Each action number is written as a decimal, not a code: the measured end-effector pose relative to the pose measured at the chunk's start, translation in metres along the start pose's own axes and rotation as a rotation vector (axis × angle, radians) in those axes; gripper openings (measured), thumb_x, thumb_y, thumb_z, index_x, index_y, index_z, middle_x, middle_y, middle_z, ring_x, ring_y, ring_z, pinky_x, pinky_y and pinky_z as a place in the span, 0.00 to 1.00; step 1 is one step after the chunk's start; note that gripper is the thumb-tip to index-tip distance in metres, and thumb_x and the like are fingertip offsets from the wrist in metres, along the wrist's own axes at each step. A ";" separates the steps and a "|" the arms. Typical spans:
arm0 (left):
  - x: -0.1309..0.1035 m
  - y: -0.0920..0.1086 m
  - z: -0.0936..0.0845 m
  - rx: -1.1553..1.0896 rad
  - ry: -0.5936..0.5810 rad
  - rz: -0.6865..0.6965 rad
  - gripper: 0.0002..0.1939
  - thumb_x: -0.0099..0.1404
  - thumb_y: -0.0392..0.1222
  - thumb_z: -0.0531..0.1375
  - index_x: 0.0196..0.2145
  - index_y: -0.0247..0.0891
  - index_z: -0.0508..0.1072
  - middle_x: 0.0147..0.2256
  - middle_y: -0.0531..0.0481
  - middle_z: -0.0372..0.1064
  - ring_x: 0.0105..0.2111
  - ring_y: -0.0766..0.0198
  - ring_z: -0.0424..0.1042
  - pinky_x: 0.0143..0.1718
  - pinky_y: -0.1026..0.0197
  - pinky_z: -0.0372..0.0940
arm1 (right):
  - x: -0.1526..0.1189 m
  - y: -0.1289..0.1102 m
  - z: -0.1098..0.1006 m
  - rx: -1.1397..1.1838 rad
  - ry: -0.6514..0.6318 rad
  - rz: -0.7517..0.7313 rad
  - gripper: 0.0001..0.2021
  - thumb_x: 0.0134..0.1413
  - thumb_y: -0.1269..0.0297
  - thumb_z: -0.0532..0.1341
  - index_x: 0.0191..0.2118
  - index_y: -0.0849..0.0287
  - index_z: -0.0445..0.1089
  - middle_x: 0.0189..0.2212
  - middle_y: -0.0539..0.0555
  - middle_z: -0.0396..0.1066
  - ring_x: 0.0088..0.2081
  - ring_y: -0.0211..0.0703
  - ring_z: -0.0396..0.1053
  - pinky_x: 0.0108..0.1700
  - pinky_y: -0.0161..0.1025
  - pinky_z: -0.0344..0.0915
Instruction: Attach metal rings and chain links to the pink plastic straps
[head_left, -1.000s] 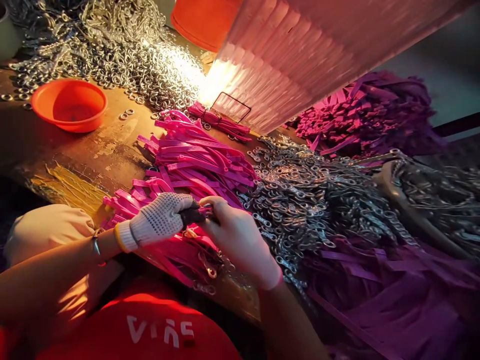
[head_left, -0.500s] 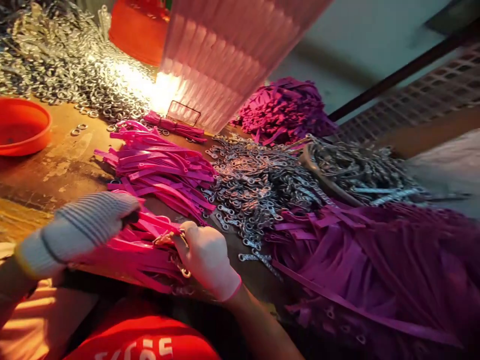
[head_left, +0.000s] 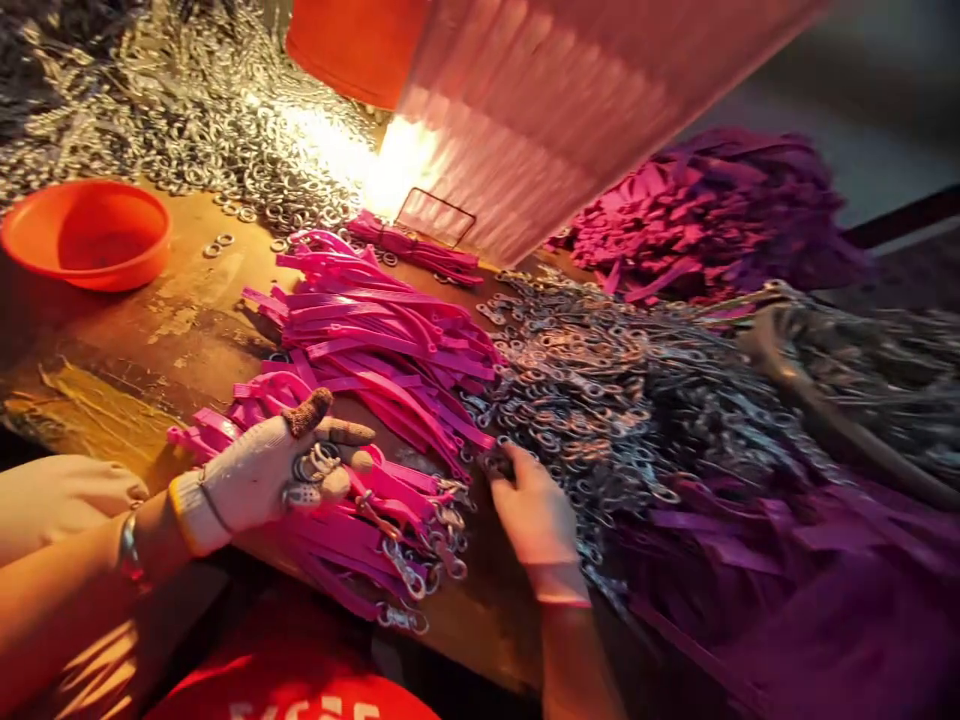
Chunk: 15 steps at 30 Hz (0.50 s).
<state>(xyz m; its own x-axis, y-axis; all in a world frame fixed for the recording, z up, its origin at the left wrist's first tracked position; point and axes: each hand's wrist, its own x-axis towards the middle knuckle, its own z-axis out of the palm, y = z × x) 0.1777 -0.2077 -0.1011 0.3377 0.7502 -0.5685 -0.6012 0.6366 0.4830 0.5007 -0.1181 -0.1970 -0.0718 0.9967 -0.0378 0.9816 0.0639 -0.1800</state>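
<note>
My left hand [head_left: 281,470], in a pale glove with dark-tipped fingers, is palm up over the near pink straps [head_left: 330,545]. Its lower fingers curl around several metal rings [head_left: 319,462], while the thumb and forefinger stretch out. Metal snap hooks [head_left: 405,570] hang at the right ends of those straps. My right hand [head_left: 536,510], also gloved, reaches down between the far bundle of pink straps [head_left: 390,340] and the heap of metal hooks [head_left: 592,370]. Its fingertips are pinched together near a strap's end; what lies between them is hidden.
An orange bowl [head_left: 90,240] stands at left, before a large pile of metal rings [head_left: 187,110]. A bright lamp with an orange shade [head_left: 360,45] hangs beside a ribbed translucent panel [head_left: 540,110]. Purple straps are heaped at the back [head_left: 690,220] and the right front [head_left: 787,590].
My right hand has left the near straps and moved right to the hook heap. My left hand has turned palm up, showing the rings. The view has shifted left.
</note>
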 end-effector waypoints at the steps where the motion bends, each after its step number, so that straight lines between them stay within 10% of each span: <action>1: -0.001 -0.001 -0.002 -0.028 -0.025 -0.021 0.23 0.63 0.52 0.65 0.48 0.30 0.76 0.39 0.40 0.75 0.22 0.70 0.67 0.15 0.71 0.54 | 0.001 0.005 0.004 0.085 -0.023 0.010 0.20 0.58 0.62 0.57 0.54 0.60 0.72 0.44 0.61 0.77 0.41 0.52 0.75 0.42 0.43 0.67; 5: -0.008 -0.007 -0.001 0.125 0.014 0.011 0.19 0.60 0.40 0.67 0.48 0.31 0.76 0.34 0.46 0.74 0.22 0.73 0.65 0.17 0.73 0.52 | 0.002 0.017 0.011 0.327 -0.102 -0.002 0.17 0.52 0.56 0.57 0.44 0.56 0.76 0.40 0.57 0.79 0.41 0.52 0.75 0.46 0.46 0.68; 8: -0.011 -0.011 0.002 0.295 0.072 0.036 0.13 0.63 0.43 0.65 0.42 0.33 0.74 0.29 0.51 0.72 0.18 0.75 0.58 0.15 0.72 0.47 | -0.007 0.010 0.005 0.365 0.078 -0.067 0.16 0.50 0.53 0.57 0.35 0.58 0.75 0.36 0.60 0.78 0.41 0.54 0.74 0.48 0.50 0.68; 15: -0.014 -0.019 0.002 0.503 0.140 0.131 0.14 0.64 0.49 0.59 0.27 0.36 0.70 0.21 0.53 0.64 0.17 0.72 0.54 0.15 0.67 0.43 | -0.063 -0.079 -0.052 0.424 0.284 -0.465 0.11 0.67 0.63 0.55 0.51 0.54 0.69 0.40 0.55 0.76 0.37 0.44 0.73 0.40 0.41 0.68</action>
<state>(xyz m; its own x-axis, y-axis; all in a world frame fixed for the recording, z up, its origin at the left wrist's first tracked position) 0.1855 -0.2303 -0.1008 0.1623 0.8199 -0.5490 -0.1993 0.5721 0.7956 0.4366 -0.1836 -0.1294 -0.3627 0.8487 0.3850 0.7016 0.5206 -0.4866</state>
